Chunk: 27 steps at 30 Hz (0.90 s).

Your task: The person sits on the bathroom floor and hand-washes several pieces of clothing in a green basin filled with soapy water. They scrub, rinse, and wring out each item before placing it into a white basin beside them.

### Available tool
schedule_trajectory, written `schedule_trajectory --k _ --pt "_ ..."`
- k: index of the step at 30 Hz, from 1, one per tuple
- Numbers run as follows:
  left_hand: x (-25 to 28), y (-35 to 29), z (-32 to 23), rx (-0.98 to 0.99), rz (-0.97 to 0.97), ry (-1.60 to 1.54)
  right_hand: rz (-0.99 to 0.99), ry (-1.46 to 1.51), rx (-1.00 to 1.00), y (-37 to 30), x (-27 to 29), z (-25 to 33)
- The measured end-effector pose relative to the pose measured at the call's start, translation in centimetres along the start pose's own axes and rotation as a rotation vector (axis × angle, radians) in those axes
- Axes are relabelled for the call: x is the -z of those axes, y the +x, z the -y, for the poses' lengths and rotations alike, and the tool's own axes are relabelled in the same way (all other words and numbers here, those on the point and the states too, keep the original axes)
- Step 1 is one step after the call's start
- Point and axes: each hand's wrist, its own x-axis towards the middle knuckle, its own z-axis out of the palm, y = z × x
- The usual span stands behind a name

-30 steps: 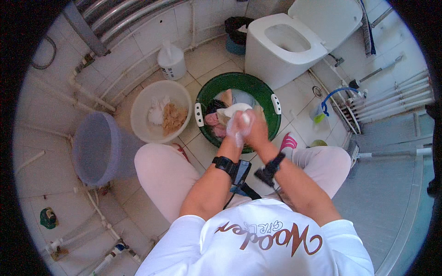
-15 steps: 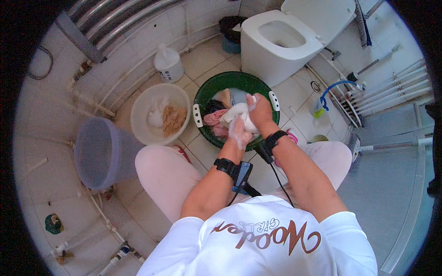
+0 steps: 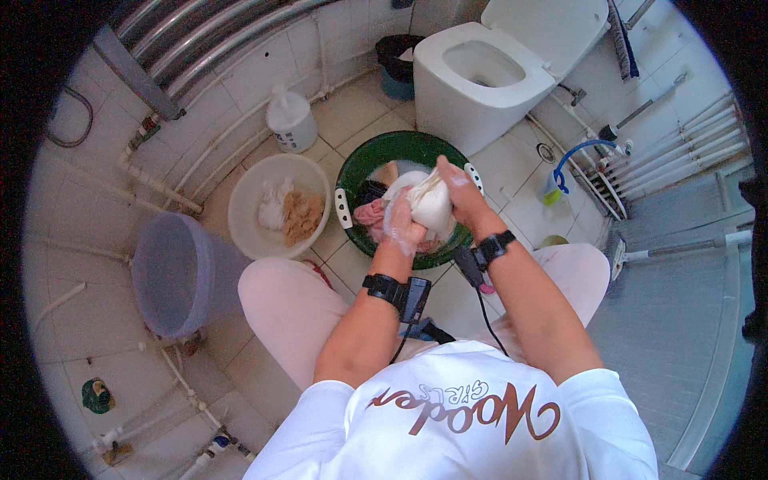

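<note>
- Pale bathroom floor tiles (image 3: 352, 116) run beneath everything; far left stands a translucent lavender bucket (image 3: 164, 276)
- Next, a whitish plastic basin (image 3: 240, 204) holds a tan cloth (image 3: 302, 214) beside a paler one; a white jug (image 3: 293, 126) stands just behind
- At centre, a green tub (image 3: 416, 145) with white handles contains pink fabric (image 3: 369, 214) and other laundry
- Left hand (image 3: 406, 229), lathered, has its fingers closed on the near-left side of a white cloth (image 3: 433, 206)
- That cloth is bunched over the tub; it looks soft, limp and not fragile, probably water-heavy and slick with suds, so gathered folds should give a firmer hold than a single edge
- Right hand (image 3: 462, 194) grips its right side, though the palm's contact is hidden
- Further right, a white toilet (image 3: 444, 96), then a blue hose (image 3: 578, 150)
</note>
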Motion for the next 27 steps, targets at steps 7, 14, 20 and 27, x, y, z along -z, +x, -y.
schedule_trajectory --k 7,14,20,27 --pt "0.5 -0.1 -2.5 0.112 0.009 -0.029 0.277 0.076 -0.038 -5.4 1.5 4.1" --pt "0.7 -0.2 -2.6 0.075 0.070 -0.028 0.270 -0.103 0.024 -5.9 1.8 4.1" --pt "0.4 -0.6 -2.9 0.093 0.059 -0.015 0.314 -0.261 -0.003 -6.8 2.2 4.6" --pt "0.3 -0.5 -2.9 0.061 0.065 0.031 0.340 -0.247 -0.025 -7.9 1.4 5.6"
